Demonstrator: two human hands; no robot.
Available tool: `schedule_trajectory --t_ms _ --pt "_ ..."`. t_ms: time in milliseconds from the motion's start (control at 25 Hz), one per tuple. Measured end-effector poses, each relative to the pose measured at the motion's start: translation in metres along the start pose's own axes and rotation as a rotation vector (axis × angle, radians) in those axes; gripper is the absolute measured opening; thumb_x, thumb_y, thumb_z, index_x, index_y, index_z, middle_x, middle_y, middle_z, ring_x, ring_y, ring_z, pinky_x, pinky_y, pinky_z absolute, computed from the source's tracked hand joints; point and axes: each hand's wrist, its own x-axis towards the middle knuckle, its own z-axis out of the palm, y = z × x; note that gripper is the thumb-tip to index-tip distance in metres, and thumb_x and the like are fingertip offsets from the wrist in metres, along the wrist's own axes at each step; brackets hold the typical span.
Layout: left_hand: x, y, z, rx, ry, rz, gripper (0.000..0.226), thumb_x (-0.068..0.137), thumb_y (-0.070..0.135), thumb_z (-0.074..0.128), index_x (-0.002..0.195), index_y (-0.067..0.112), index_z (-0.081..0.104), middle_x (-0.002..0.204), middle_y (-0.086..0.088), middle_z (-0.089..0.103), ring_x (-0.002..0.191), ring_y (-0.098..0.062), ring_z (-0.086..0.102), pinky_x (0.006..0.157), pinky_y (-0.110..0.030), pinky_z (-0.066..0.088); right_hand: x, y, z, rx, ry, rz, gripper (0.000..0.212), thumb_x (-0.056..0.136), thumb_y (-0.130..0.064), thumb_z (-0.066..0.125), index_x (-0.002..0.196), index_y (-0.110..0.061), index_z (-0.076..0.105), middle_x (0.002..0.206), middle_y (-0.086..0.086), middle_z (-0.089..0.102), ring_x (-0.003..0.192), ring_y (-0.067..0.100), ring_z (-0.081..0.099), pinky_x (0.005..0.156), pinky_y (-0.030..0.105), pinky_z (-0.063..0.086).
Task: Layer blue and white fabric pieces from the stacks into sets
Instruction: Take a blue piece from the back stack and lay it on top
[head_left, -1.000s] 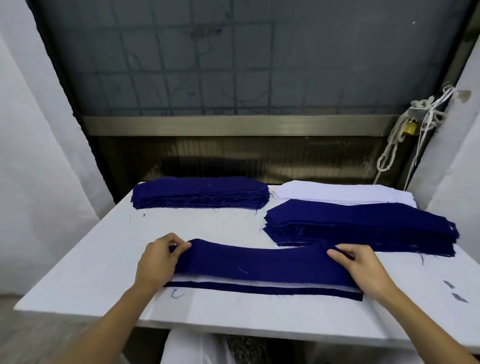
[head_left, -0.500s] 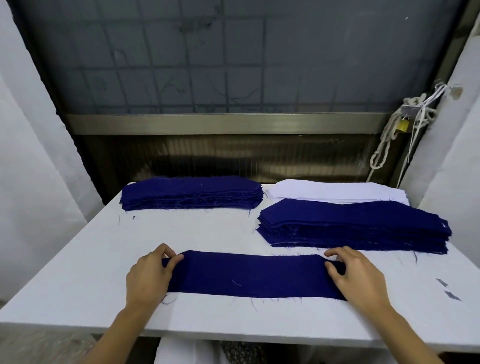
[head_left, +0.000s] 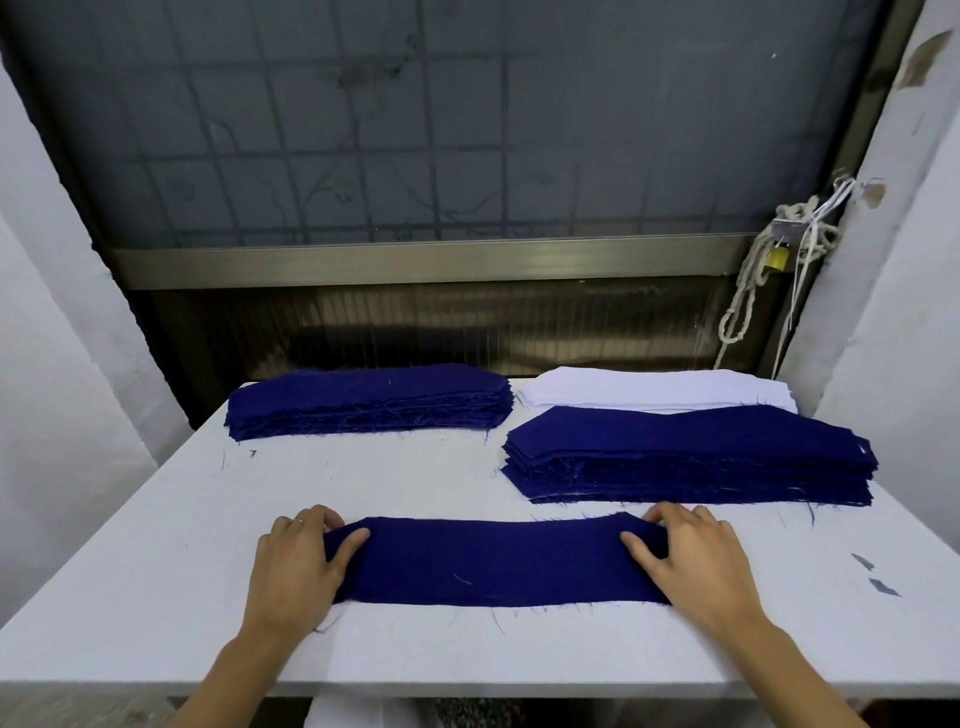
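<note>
Blue stacks: two; the left blue stack (head_left: 369, 397) at the far left of the worktop (head_left: 156, 545); the right blue stack (head_left: 685, 447) at the right, well apart from it
White stack: one; the white stack (head_left: 649, 389) lies just behind the right blue stack
Blue strip: one; the blue strip (head_left: 493, 561) lies flat across the near middle, in front of both blue stacks
Hands: two; the left hand (head_left: 296, 566) pinches the strip's left end, thumb on top; the right hand (head_left: 696, 566) pinches the right end likewise
Surface: white worktop; two grey scraps (head_left: 883, 586) near its right edge
Room: gridded window (head_left: 441, 130) behind; one rope (head_left: 748, 280) and one padlock (head_left: 777, 258) hanging at the right
</note>
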Motion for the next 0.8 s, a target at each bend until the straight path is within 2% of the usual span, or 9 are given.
schedule_trajectory --t_ms 120,200,280,360,440,560,680,760,800 --pt "-0.001 0.002 -0.006 -0.080 -0.058 0.012 0.025 0.097 0.049 0.060 0.083 0.028 0.057 0.080 0.014 0.058 0.076 -0.009 0.052 0.071 -0.033 0.047 0.000 -0.001 -0.004 0.051 -0.048 -0.039 0.027 0.095 -0.053 0.059 0.097 -0.027 0.063 0.088 -0.016 0.056 0.086 0.008 0.051 0.079 0.027 0.041" --pt "-0.003 0.003 -0.009 -0.163 -0.109 0.023 0.021 0.098 0.046 0.060 0.082 0.033 0.054 0.080 0.016 0.059 0.079 -0.006 0.054 0.069 -0.029 0.045 -0.002 -0.002 -0.009 0.154 -0.059 -0.047 0.018 0.095 -0.046 0.063 0.091 -0.030 0.057 0.083 -0.018 0.054 0.082 0.006 0.050 0.073 0.026 0.040" --pt "-0.006 0.004 -0.012 -0.318 -0.184 -0.013 0.015 0.099 0.035 0.063 0.084 0.037 0.058 0.079 0.014 0.064 0.076 -0.006 0.059 0.064 -0.024 0.044 -0.003 -0.003 -0.015 0.256 -0.069 -0.032 0.016 0.095 -0.039 0.066 0.091 -0.032 0.053 0.083 -0.016 0.056 0.079 0.006 0.053 0.067 0.027 0.044" --pt "-0.007 0.007 -0.020 -0.511 -0.252 -0.077 0.020 0.099 0.019 0.063 0.089 0.036 0.063 0.082 0.010 0.071 0.074 -0.007 0.066 0.062 -0.023 0.047 -0.004 -0.004 -0.020 0.366 -0.096 -0.030 0.017 0.097 -0.030 0.066 0.097 -0.036 0.050 0.089 -0.014 0.061 0.078 0.009 0.059 0.065 0.030 0.050" --pt "-0.002 0.014 -0.033 -0.633 -0.244 -0.096 0.023 0.100 0.014 0.064 0.097 0.038 0.064 0.093 0.010 0.074 0.082 -0.008 0.070 0.065 -0.021 0.051 -0.006 -0.002 -0.027 0.495 -0.108 -0.035 0.023 0.098 -0.024 0.063 0.104 -0.040 0.048 0.098 -0.016 0.064 0.084 0.011 0.064 0.069 0.031 0.054" --pt "0.022 0.037 -0.054 -0.757 -0.212 -0.059 0.025 0.100 0.013 0.063 0.112 0.035 0.060 0.100 0.011 0.075 0.086 -0.012 0.073 0.065 -0.022 0.058 0.004 0.010 -0.048 0.645 -0.022 -0.093 0.029 0.098 -0.009 0.061 0.102 -0.038 0.058 0.105 -0.017 0.065 0.102 0.005 0.062 0.081 0.018 0.049" --pt "0.062 0.074 -0.062 -0.688 -0.175 0.061 0.021 0.101 0.011 0.060 0.105 0.030 0.066 0.107 0.021 0.069 0.101 0.001 0.065 0.078 -0.024 0.055 0.035 0.036 -0.076 0.636 0.065 -0.078 0.040 0.097 0.004 0.057 0.088 -0.033 0.069 0.098 -0.013 0.066 0.099 0.007 0.062 0.083 0.013 0.047" --pt "0.089 0.106 -0.060 -0.659 -0.180 0.094 0.026 0.102 0.006 0.057 0.097 0.027 0.071 0.103 0.019 0.069 0.103 0.000 0.062 0.086 -0.026 0.051 0.062 0.056 -0.092 0.580 0.085 0.000 0.044 0.098 0.006 0.053 0.087 -0.032 0.072 0.101 -0.015 0.066 0.100 0.004 0.061 0.082 0.008 0.043" --pt "0.101 0.125 -0.056 -0.657 -0.190 0.100 0.029 0.101 0.003 0.056 0.094 0.026 0.072 0.102 0.016 0.070 0.104 -0.003 0.063 0.089 -0.028 0.051 0.076 0.068 -0.099 0.535 0.085 0.043 0.046 0.099 0.006 0.050 0.087 -0.031 0.072 0.104 -0.013 0.066 0.100 0.005 0.060 0.083 0.010 0.042"
